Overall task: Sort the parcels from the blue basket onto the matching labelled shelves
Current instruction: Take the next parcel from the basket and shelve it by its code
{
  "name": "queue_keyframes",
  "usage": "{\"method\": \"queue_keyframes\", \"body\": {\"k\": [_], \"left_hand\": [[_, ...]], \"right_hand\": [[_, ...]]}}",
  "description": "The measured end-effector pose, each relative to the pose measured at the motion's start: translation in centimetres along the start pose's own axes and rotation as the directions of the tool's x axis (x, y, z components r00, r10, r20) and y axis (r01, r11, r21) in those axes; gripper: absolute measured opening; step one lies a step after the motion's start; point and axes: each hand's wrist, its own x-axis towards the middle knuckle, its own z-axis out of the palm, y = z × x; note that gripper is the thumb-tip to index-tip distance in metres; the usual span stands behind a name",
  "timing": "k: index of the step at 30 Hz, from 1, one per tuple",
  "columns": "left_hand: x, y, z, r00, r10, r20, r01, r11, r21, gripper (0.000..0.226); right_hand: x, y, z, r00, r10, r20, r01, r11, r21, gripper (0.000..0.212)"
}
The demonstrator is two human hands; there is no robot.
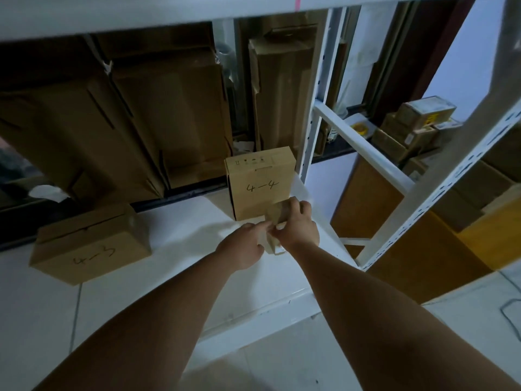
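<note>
A small brown cardboard parcel (275,214) is held over the white shelf board (174,221), right in front of a standing carton marked "4-4" (260,183). My right hand (297,224) grips the small parcel from the right, fingers curled over its top. My left hand (244,246) touches the parcel's left side with its fingertips; most of the parcel is hidden between the hands. A flat carton marked "4-3" (90,244) lies on the same shelf to the left. The blue basket is out of view.
Large flattened cardboard boxes (158,117) lean behind the shelf. A white perforated shelf post (439,182) runs diagonally on the right. Several stacked parcels (417,128) sit on the floor beyond it. The upper shelf board (169,12) spans the top.
</note>
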Motion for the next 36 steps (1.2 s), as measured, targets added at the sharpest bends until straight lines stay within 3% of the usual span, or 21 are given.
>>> {"method": "queue_keyframes", "body": {"k": [11,18,21,24,26,28,31,33,36], "left_hand": [[1.6,-0.8,0.2,0.997,-0.07,0.022,0.07,0.998,-0.009,0.068],[0.6,-2.6,-0.7,0.99,-0.135,0.036,0.133,0.99,0.042,0.064],[0.0,-3.0,-0.8,0.989,-0.148,0.03,0.146,0.988,0.052,0.062],[-0.5,-3.1,-0.6,0.981,-0.192,0.002,0.191,0.979,0.076,0.058],[-1.0,-2.8,-0.3,0.97,-0.243,-0.014,0.243,0.964,0.113,0.056],[-1.5,-2.6,-0.1,0.958,-0.285,-0.005,0.283,0.948,0.149,0.053],[-3.0,-3.3,0.1,0.943,-0.332,0.04,0.319,0.929,0.188,0.046],[-4.3,-4.4,-0.1,0.938,-0.335,0.088,0.31,0.925,0.221,0.044],[-6.9,-6.8,-0.6,0.926,-0.348,0.149,0.305,0.919,0.252,0.046]], "right_hand": [[3.8,-1.0,0.8,0.997,-0.072,-0.033,0.069,0.995,-0.07,0.077],[3.7,-0.7,1.6,0.997,0.034,0.064,-0.027,0.993,-0.118,0.085],[2.3,-1.1,1.7,0.999,0.016,-0.038,-0.021,0.991,-0.132,0.077],[0.7,-1.8,2.1,0.974,-0.16,-0.163,0.14,0.982,-0.124,0.056],[-0.5,-2.6,2.4,0.962,-0.27,-0.04,0.264,0.959,-0.102,0.05],[-1.7,-3.6,2.6,0.927,-0.286,0.242,0.315,0.945,-0.091,0.046],[-3.3,-5.0,3.2,0.782,-0.222,0.582,0.383,0.908,-0.169,0.042],[-4.4,-6.0,3.8,0.71,-0.158,0.686,0.435,0.865,-0.251,0.039],[-6.3,-7.8,4.7,0.692,-0.12,0.712,0.471,0.822,-0.319,0.036]]}}
